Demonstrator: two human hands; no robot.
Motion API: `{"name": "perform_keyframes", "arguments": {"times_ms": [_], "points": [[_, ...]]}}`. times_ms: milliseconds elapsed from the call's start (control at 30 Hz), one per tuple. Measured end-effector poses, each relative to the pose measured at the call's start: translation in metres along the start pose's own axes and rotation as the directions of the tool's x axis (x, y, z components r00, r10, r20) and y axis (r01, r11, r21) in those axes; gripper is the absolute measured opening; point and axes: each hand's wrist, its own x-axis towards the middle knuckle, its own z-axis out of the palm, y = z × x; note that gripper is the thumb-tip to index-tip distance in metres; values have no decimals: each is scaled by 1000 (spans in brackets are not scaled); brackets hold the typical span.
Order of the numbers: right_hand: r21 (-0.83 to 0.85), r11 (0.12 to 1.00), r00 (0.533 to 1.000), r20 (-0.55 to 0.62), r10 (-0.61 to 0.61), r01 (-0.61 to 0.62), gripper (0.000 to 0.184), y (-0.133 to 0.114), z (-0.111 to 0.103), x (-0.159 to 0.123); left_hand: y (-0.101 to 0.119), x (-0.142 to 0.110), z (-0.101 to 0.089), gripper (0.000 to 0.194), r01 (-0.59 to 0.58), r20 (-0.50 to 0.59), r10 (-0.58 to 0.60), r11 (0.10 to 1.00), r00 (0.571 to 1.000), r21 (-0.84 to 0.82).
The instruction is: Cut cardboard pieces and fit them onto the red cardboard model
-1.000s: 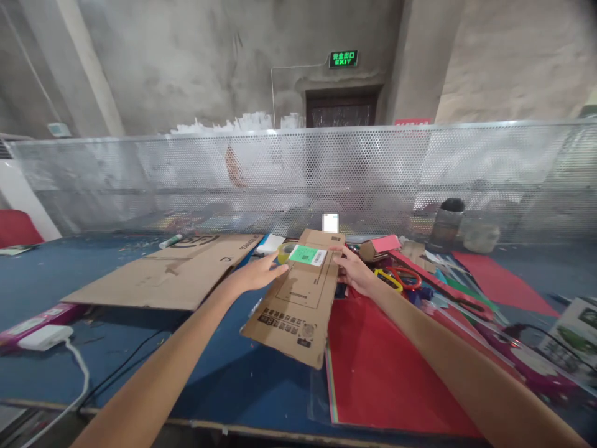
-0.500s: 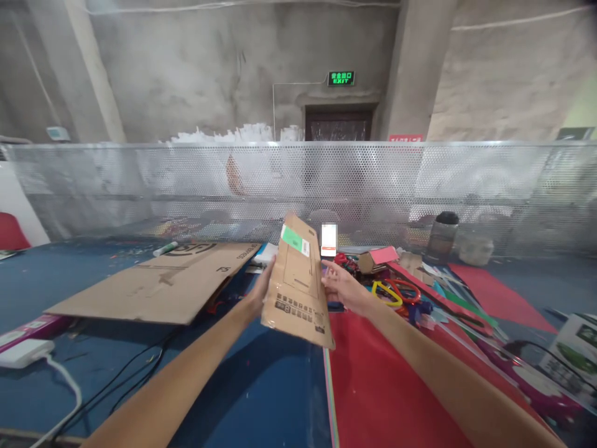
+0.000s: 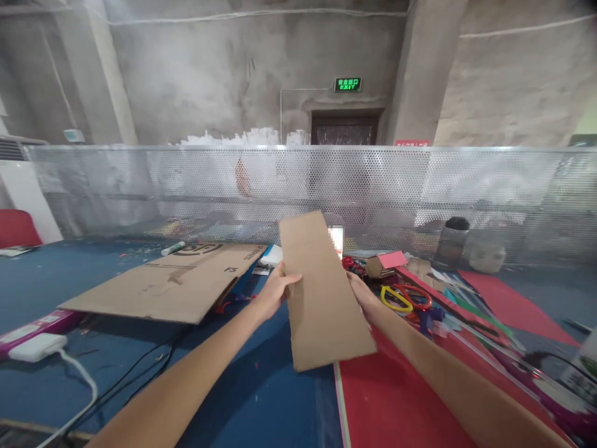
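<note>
A piece of brown cardboard [image 3: 321, 298] is held up over the table, its plain side facing me and its top leaning away. My left hand [image 3: 275, 292] grips its left edge, thumb across the face and fingers behind. At the right edge, my right hand [image 3: 361, 295] holds on from behind, its fingers mostly hidden by the sheet. Below lies a stack of coloured paper [image 3: 387, 392] with red on top. Left of the hands rests a larger flattened cardboard sheet [image 3: 158, 286] with black printing.
Scissors with yellow and red handles [image 3: 396, 298] lie among paper scraps on the right. A dark-lidded jar [image 3: 452, 242] stands behind them. A white charger [image 3: 37, 347] with a cable sits at left. A perforated metal screen [image 3: 205, 180] borders the table's back.
The cardboard piece has been turned over: its printed, green-labelled side faced me before, and now its blank side does. My left thumb has come onto its front.
</note>
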Motion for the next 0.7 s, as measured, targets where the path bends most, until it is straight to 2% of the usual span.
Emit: {"name": "perform_keyframes", "arguments": {"times_ms": [67,133,200,267,467,567,633,700], "points": [[110,994,1000,-17,17,-15,46,-3,-9,3,4,1,-10,65,-1,1,1,998,1000,55],[155,988,1000,16,9,-11,40,-5,-16,5,7,1,-17,61,-10,10,9,998,1000,66],[93,996,997,71,-22,15,33,-4,-20,6,8,1,-20,58,-36,21,35,998,999,51],[20,999,993,107,-51,49,34,-2,-21,6,8,2,-21,54,-49,10,49,998,999,35],[-56,997,984,173,-43,53,37,1,-17,3,5,9,-32,49,33,-60,-27,993,998,112],[-50,998,985,165,-39,48,35,0,-18,4,8,11,-39,42,110,-53,-102,978,993,177],[-28,999,994,109,-16,20,32,0,-20,6,11,10,-42,36,192,13,-199,958,980,212],[7,1000,999,42,11,-11,31,3,-21,8,11,7,-44,34,279,108,-318,920,942,276]]}}
